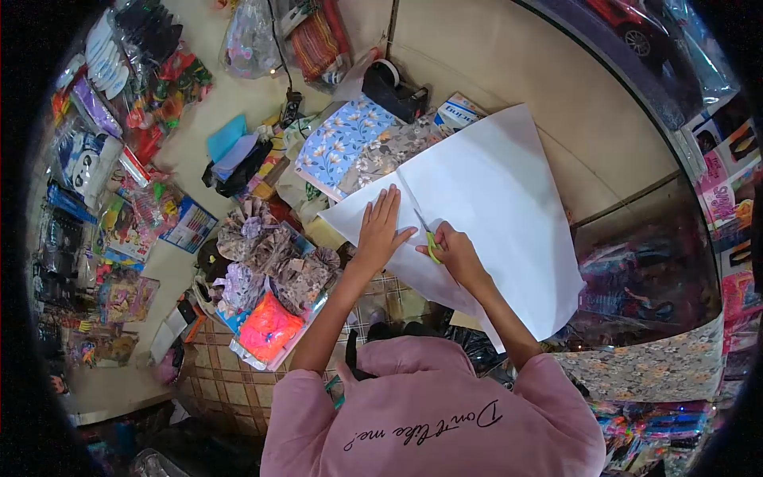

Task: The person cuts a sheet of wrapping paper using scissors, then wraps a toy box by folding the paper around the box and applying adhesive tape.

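Note:
A large sheet of white paper [509, 215] lies over the counter and hangs past its front edge. My left hand [383, 226] rests flat on the paper's left part, fingers stretched out and holding nothing. In my right hand [455, 254] is a pair of scissors [431, 245] with yellow-green handles, fingers wrapped round them. The blades point away from me into the sheet, at the near end of a line that runs up to the paper's far edge. Whether that line is a cut or a fold I cannot tell.
Behind the paper stand a black tape dispenser [395, 91] and blue floral wrapping [346, 143]. To the left are gathered floral fabric pieces [274, 254] and a bright orange-pink packet [270, 326]. Packaged goods [127, 215] line the left side.

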`<move>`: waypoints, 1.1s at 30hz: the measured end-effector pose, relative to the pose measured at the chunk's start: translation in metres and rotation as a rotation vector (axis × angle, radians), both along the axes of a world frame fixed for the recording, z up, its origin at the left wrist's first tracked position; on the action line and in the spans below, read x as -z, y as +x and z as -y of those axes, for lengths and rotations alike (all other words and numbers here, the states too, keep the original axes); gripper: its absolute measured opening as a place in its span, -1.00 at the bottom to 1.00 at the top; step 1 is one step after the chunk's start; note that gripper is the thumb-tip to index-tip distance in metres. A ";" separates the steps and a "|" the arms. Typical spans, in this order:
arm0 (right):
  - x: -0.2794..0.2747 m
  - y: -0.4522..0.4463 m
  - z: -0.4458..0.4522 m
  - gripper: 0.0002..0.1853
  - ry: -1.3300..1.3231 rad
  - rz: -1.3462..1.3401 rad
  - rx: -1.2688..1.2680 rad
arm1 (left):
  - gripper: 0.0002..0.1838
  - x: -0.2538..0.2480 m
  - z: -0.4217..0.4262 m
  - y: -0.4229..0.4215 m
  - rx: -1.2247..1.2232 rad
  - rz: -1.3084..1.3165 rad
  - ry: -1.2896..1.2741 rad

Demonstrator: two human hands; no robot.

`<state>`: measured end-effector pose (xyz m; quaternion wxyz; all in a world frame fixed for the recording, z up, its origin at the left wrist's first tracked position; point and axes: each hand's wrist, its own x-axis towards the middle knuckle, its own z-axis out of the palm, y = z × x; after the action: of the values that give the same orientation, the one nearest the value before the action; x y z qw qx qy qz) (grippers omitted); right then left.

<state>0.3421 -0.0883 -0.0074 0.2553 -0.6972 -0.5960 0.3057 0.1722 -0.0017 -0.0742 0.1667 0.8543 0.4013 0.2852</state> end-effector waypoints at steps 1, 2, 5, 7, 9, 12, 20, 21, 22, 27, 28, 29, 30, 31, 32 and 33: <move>0.001 0.000 -0.001 -0.50 0.009 0.003 -0.001 | -0.08 0.002 0.000 0.000 -0.002 0.002 0.006; 0.004 0.000 -0.001 -0.51 0.040 -0.002 0.002 | -0.08 0.004 0.000 0.001 -0.003 0.005 0.012; 0.011 0.000 -0.003 -0.53 0.091 -0.016 0.014 | -0.08 0.005 0.001 0.002 -0.015 -0.009 0.016; 0.010 0.000 -0.004 -0.54 0.072 -0.023 0.023 | -0.09 0.004 0.001 0.002 -0.008 -0.010 0.012; 0.016 0.001 -0.005 -0.54 0.091 -0.006 0.020 | -0.09 0.004 0.001 0.002 -0.008 -0.012 0.004; 0.021 0.000 -0.007 -0.53 0.117 -0.014 0.012 | -0.09 0.006 0.000 0.003 -0.008 -0.010 -0.001; 0.021 -0.003 -0.010 -0.50 0.159 0.045 0.034 | -0.08 0.000 0.000 0.001 -0.006 -0.033 -0.001; 0.018 -0.005 -0.009 -0.50 0.152 0.048 0.035 | -0.08 0.001 0.000 0.000 -0.007 -0.036 0.013; 0.015 -0.006 -0.009 -0.50 0.148 0.052 0.036 | -0.08 0.002 -0.001 0.001 -0.008 -0.038 0.029; 0.011 -0.010 -0.015 -0.48 0.123 0.081 0.023 | -0.07 0.004 -0.003 0.002 -0.016 -0.045 0.040; 0.015 -0.009 -0.017 -0.50 0.166 0.091 0.025 | -0.06 0.004 -0.003 0.002 -0.017 -0.044 0.035; 0.020 -0.007 -0.018 -0.50 0.186 0.099 0.025 | -0.06 0.004 -0.003 0.003 -0.017 -0.041 0.029; 0.021 -0.007 -0.019 -0.49 0.204 0.109 0.024 | -0.07 0.004 -0.003 0.003 -0.019 -0.037 0.032; 0.022 -0.006 -0.020 -0.49 0.223 0.118 0.023 | -0.07 0.004 -0.003 0.003 -0.021 -0.034 0.035; 0.021 -0.006 -0.019 -0.49 0.165 0.121 0.021 | -0.07 0.004 -0.003 0.003 -0.024 -0.031 0.039; 0.012 -0.009 -0.019 -0.50 0.109 0.124 0.019 | -0.07 0.004 -0.003 0.004 -0.027 -0.031 0.043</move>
<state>0.3334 -0.0694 -0.0191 0.2586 -0.7056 -0.6196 0.2266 0.1757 0.0016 -0.0785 0.1383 0.8566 0.4090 0.2824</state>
